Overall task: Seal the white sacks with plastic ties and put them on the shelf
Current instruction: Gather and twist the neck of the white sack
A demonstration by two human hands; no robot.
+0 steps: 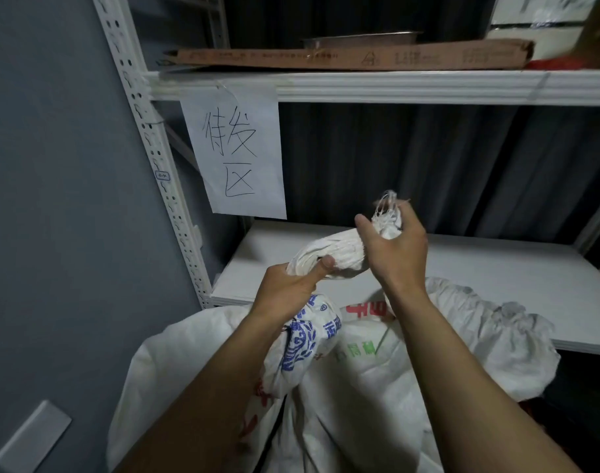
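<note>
A white woven sack (329, 387) with blue, red and green print stands in front of me, below the shelf. Its mouth is gathered into a twisted neck (332, 252) that rises over the shelf board. My left hand (293, 288) grips the lower part of that neck, thumb on top. My right hand (394, 247) grips the frayed upper end (389, 204), where loose threads stick out above my fingers. A thin dark strip shows against the neck under my right fingers; I cannot tell if it is a tie. A second white sack (496, 332) lies against the shelf edge at right.
The white shelf board (496, 268) spans the middle behind the sacks. A paper sign (235, 155) hangs from the upper shelf (394, 85), which carries a flat cardboard box (343, 58) and a metal tray. A perforated white upright (155, 148) and a grey wall stand at left.
</note>
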